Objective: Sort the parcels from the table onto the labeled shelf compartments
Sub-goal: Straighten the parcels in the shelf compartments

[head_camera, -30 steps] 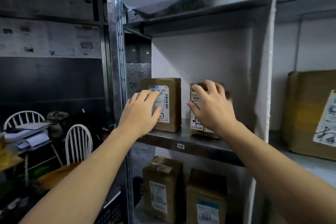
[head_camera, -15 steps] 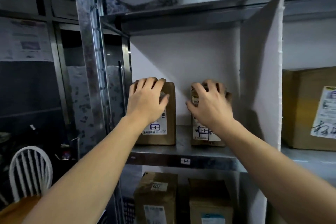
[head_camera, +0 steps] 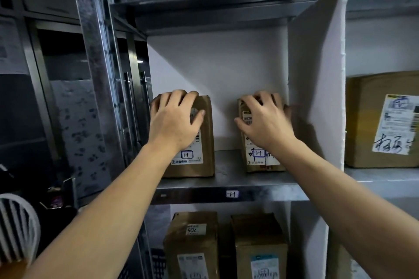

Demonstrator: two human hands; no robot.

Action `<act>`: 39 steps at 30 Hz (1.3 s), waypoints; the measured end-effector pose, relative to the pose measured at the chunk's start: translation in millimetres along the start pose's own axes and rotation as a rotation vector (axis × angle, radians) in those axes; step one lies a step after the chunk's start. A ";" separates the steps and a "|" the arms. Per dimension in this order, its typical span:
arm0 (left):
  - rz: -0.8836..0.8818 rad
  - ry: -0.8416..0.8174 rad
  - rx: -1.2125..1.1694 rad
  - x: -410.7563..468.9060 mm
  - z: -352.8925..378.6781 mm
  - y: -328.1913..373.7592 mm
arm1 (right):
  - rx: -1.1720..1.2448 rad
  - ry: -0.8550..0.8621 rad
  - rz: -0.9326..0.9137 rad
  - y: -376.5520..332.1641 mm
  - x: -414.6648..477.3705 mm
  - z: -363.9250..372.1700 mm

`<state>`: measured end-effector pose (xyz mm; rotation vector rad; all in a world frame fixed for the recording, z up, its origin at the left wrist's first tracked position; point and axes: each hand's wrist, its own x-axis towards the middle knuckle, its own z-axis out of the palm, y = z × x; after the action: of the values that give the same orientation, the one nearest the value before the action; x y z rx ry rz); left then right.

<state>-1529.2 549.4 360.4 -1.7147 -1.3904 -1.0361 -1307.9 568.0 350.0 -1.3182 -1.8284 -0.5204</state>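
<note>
Head view: two parcels stand upright, well apart, in the compartment marked by the H tag (head_camera: pixel 232 193). The left hand (head_camera: pixel 174 120) curls over the top of the left parcel (head_camera: pixel 199 158). The right hand (head_camera: pixel 265 122) grips the top of the right parcel (head_camera: pixel 260 162), just beside the white divider (head_camera: pixel 317 97). The step likely goes best if each box sits flat on the steel shelf (head_camera: pixel 229 176), labels facing near, before the fingers lift off gently so neither tips.

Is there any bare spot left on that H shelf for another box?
Yes. Bare metal shelf shows between the left parcel, held by the left hand, and the right parcel, held by the right hand. Right of that parcel, the white divider leaves little room. Below, the left lower box and right lower box crowd their compartment.
</note>
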 end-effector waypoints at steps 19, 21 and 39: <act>0.128 0.091 -0.098 -29.2 -22.7 28.4 | -0.108 0.118 -0.020 5.1 -55.1 -29.5; 0.144 0.080 -0.126 -37.2 -23.6 39.8 | -0.135 0.130 -0.041 11.1 -68.2 -37.6; 0.313 -0.088 -0.415 -22.8 -13.0 286.9 | -0.142 0.071 0.080 209.9 -124.8 -169.9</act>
<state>-1252.2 473.6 337.9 -2.2170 -0.9538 -1.1333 -1035.8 450.4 325.4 -1.4431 -1.6987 -0.6561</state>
